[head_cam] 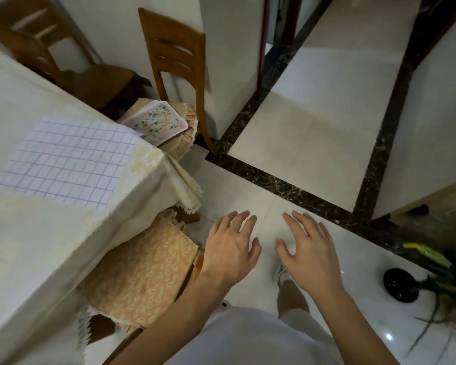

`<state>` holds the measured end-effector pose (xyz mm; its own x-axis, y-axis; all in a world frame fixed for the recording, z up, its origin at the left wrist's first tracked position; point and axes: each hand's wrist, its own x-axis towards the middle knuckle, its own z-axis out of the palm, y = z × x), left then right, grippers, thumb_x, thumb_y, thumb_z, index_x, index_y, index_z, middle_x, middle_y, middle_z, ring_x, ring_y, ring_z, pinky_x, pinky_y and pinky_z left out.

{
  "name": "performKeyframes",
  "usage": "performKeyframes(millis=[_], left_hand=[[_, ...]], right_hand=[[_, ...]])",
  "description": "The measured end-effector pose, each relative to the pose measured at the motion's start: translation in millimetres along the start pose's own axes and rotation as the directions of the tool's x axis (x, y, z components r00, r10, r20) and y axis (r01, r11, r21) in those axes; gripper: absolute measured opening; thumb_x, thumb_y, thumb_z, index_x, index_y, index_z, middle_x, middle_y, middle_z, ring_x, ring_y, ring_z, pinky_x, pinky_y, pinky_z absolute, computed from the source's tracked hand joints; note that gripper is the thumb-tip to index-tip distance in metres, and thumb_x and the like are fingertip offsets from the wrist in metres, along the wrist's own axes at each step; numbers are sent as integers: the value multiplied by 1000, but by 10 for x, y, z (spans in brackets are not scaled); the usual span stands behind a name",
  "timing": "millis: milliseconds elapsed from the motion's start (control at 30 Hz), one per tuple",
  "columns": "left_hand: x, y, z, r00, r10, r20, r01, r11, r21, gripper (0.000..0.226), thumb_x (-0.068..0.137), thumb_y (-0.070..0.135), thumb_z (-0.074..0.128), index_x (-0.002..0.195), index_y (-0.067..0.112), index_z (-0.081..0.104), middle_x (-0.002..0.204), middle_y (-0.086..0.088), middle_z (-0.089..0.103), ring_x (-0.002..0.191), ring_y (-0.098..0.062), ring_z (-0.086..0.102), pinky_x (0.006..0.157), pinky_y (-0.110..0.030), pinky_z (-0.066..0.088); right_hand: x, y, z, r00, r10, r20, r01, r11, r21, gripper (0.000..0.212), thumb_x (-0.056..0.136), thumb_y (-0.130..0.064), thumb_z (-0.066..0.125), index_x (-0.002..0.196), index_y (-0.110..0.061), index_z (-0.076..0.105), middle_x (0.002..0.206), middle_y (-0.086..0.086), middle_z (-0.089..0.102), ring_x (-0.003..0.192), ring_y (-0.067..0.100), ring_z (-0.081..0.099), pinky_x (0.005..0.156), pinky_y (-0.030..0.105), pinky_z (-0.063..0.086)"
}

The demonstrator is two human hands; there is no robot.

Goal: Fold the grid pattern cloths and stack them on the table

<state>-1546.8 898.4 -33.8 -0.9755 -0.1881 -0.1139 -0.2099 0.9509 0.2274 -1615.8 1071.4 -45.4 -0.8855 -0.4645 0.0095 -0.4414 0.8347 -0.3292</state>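
Observation:
A white cloth with a blue grid pattern (pixel 69 159) lies flat and folded on the table (pixel 24 233), near its right corner. The table wears a cream tablecloth. My left hand (pixel 229 248) and my right hand (pixel 308 254) hover side by side over the floor to the right of the table, palms down, fingers spread, holding nothing. Both are well away from the grid cloth.
A chair with a peach patterned cushion (pixel 142 275) is tucked under the table by my left arm. Another wooden chair (pixel 179 61) beyond holds a floral folded cloth (pixel 156 123). A plant and a black round base (pixel 400 284) stand at the right on the tiled floor.

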Motion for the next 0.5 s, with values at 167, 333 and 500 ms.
performKeyframes(millis=[167, 333, 500], left_hand=[[672, -54, -8, 984, -178, -26, 178, 984, -27, 55, 96, 49, 33, 144, 25, 44, 149, 2, 48, 138, -22, 42, 115, -43, 36], [1404, -5, -96, 931, -365, -14, 362, 928, -85, 53, 99, 49, 36, 147, 28, 38, 153, 6, 41, 140, -18, 37, 115, -37, 31], [1917, -39, -251, 851, -520, -68, 509, 850, -137, 52, 97, 46, 40, 144, 26, 44, 148, 6, 47, 134, -18, 43, 110, -36, 37]], right_hand=[[947, 162, -9, 989, -144, 38, 142, 989, 40, 56, 88, -37, 69, 139, -17, 57, 142, 7, 55, 132, 27, 51, 112, 48, 35], [1960, 364, -153, 954, -290, 81, 284, 956, 80, 53, 91, -39, 62, 139, -16, 56, 142, 7, 54, 131, 26, 51, 113, 47, 34], [2791, 362, -220, 889, -432, 152, 417, 901, 117, 58, 91, -45, 48, 142, -18, 53, 145, 4, 51, 136, 23, 46, 116, 46, 31]])
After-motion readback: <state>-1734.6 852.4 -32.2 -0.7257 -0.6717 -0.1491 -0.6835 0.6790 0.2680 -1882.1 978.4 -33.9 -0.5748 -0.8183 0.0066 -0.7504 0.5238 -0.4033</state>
